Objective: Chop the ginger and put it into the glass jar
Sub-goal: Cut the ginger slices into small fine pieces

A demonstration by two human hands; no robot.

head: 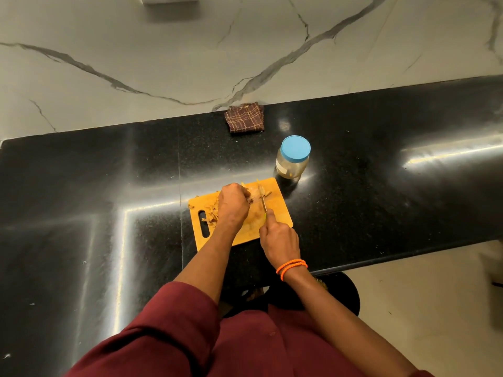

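Peelings lie heaped at the left end of the cutting board, beside its handle slot. The board rests on the black desk, near the front edge.

Left hand: positioned on the board, fingers curled down over the ginger and pinning it against the wood. Only a pale portion of the ginger shows past the fingertips.

Knife: blade set just beside the left fingertips, against the exposed end of the ginger, tip pointing away from the person.

Right hand: fingers wrapped around the knife handle, forefinger extended along its top. Orange bands sit on the wrist.

Jar: stands upright on the desk just beyond the far right corner of the board. Its blue lid is fitted on. A few yellowish bits appear at the bottom; what they are cannot be told.

Cloth: folded, checked, against the wall behind the jar.

Step in hand: chopping, judged as under way and not finished, since a solid piece remains under the left hand.

Next move requirement: short downward cuts with the left fingertips kept tucked clear of the blade. Transfer then requires removal of the lid, as the jar is closed.
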